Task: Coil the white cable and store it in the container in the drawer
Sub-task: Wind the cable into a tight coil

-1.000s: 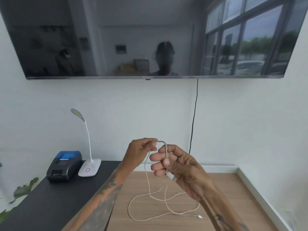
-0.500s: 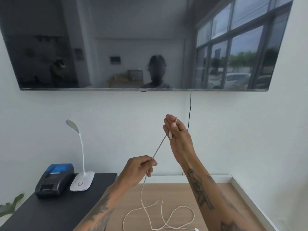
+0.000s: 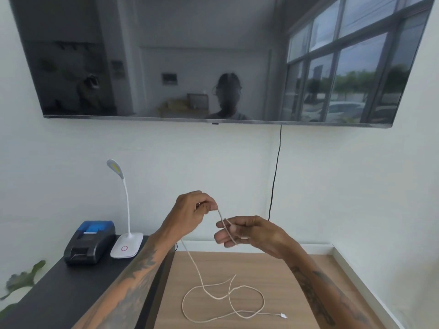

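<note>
The white cable (image 3: 221, 298) hangs from my hands, and its loose loops lie on the wooden floor with a white plug at the far end. My left hand (image 3: 192, 210) pinches the cable between thumb and forefinger at chest height. My right hand (image 3: 247, 232) is just right of it and slightly lower, palm turned left, with a turn of cable wrapped over its fingers. A short stretch of cable runs between the two hands. No drawer or container is in view.
A black desk (image 3: 59, 298) stands at the lower left, carrying a black and blue printer (image 3: 91, 241) and a white gooseneck lamp (image 3: 127, 244). A wall-mounted TV (image 3: 213, 58) hangs above, with a black cord (image 3: 275, 174) dropping down the wall. White skirting (image 3: 351, 269) borders the floor.
My right hand dropped from head height back to chest level with a cable turn over its fingers. My left hand rose slightly. More cable has lifted off the floor.
</note>
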A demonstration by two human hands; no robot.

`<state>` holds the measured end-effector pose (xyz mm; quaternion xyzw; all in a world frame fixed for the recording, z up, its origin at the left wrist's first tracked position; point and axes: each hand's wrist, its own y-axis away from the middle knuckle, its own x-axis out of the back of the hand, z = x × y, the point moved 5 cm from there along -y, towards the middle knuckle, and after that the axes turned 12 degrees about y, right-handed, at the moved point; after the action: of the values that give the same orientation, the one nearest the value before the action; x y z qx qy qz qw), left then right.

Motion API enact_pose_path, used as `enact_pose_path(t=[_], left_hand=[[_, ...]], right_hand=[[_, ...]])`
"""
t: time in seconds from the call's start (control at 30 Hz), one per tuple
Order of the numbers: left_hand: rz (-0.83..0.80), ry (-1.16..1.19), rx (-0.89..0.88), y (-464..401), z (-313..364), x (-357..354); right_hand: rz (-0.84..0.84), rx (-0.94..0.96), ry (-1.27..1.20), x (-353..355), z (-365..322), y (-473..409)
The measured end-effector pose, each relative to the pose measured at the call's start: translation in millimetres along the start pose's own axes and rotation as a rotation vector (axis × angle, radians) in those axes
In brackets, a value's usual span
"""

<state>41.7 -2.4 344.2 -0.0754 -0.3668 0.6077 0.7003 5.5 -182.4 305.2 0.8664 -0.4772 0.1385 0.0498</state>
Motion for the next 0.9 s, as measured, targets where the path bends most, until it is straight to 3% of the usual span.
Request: enact_pose_path(t=[0.13,0.27,0.4,0.57,0.67,0.7,0.77,0.9], left_hand=[[0.014,0.077,-0.056,-7,13,-3],[0.038,0.203,-0.032,-5,24,-11],[0.037,0.251,0.022,-1,31,-22],[-0.020,0.224,0.061,2,36,-27],[-0.034,0.169,0.077,7,30,-21],[-0.022,0.156,0.077,8,28,-17],[-0.005,0.119,0.044,7,30,-9],[-0.017,0.050,-0.038,-1,37,-2]], right_hand=[[-0.068,0.006,-0.351,-11,-13,10],[-0.025,0.167,-0.735,-15,-34,15],[0.184,0.427,-1.081,-4,-64,5],[0.668,0.444,-0.553,25,-67,-1],[0.900,0.338,0.064,48,-65,10],[0.880,0.283,0.306,51,-66,11],[0.663,0.148,0.630,46,-56,6],[0.189,-0.036,0.498,26,-34,8]])
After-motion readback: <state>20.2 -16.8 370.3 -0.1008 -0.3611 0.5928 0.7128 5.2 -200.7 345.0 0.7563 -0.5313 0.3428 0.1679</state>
